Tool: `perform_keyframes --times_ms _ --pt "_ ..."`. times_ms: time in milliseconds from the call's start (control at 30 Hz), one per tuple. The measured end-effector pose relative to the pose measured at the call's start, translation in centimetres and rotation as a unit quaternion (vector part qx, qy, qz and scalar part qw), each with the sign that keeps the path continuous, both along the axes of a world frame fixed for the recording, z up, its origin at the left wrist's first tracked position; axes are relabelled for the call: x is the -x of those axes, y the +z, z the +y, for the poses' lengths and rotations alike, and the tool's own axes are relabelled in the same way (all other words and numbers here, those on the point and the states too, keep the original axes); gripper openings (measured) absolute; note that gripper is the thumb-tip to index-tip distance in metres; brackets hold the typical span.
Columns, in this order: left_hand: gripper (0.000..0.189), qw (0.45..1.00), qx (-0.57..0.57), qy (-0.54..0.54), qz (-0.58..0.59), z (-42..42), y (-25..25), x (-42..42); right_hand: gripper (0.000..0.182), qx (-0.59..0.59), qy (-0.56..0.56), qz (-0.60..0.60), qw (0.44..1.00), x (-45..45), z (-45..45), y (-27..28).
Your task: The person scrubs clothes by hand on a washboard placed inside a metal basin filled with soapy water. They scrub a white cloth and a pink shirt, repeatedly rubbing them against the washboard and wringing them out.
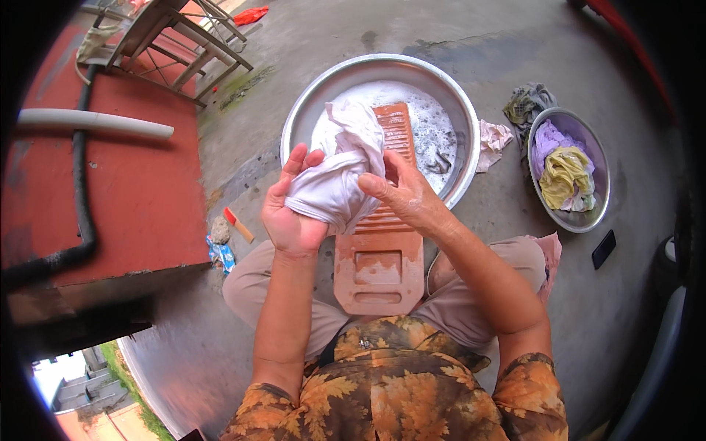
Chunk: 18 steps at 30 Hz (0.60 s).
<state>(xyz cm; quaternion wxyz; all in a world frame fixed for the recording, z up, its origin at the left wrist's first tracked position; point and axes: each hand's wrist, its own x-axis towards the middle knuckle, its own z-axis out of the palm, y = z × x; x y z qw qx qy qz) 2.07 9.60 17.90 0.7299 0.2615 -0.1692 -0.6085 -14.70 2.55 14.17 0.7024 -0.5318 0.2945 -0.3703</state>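
A wet, pale lavender-white cloth (345, 182) is bunched between my hands, above a washboard. My left hand (295, 212) cups it from the left, palm up, with the fabric lying across the palm. My right hand (405, 190) is against its right side, thumb over the front and some fingers hidden behind. The reddish-brown ribbed washboard (379, 270) leans from my lap into a large metal basin (469, 127). White suds (408, 93) cover the water there, and a small dark item (439, 163) shows at the right.
To the right, a smaller metal basin (605, 190) holds purple and yellow clothes. A grey cloth (529, 102), a pale pink cloth (492, 144) and a phone (604, 249) lie on the concrete. A red-handled brush (238, 224) is left, beside a raised red ledge (149, 204); a stool (176, 49) stands beyond.
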Motion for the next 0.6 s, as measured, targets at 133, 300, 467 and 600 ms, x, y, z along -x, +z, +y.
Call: perform_keyframes --times_ms 133,300,467,600 --pt "0.046 0.999 -0.024 0.033 0.01 -0.1 -0.2 0.6 0.048 -0.29 -0.032 -0.197 0.936 -0.9 0.3 -1.4" --pt "0.044 0.993 -0.054 0.05 0.096 0.1 -0.7 -1.3 0.041 -0.434 -0.058 -0.325 0.838 0.1 -0.9 -0.9" --pt "0.042 0.984 -0.007 -0.075 0.159 -0.1 -2.9 -1.0 0.048 -0.4 0.052 -0.284 0.87 0.0 -0.3 -0.7" --pt "0.041 0.995 -0.084 -0.041 -0.044 -0.4 -1.2 0.8 0.047 -0.303 -0.047 -0.186 0.934 -0.4 0.7 -0.8"
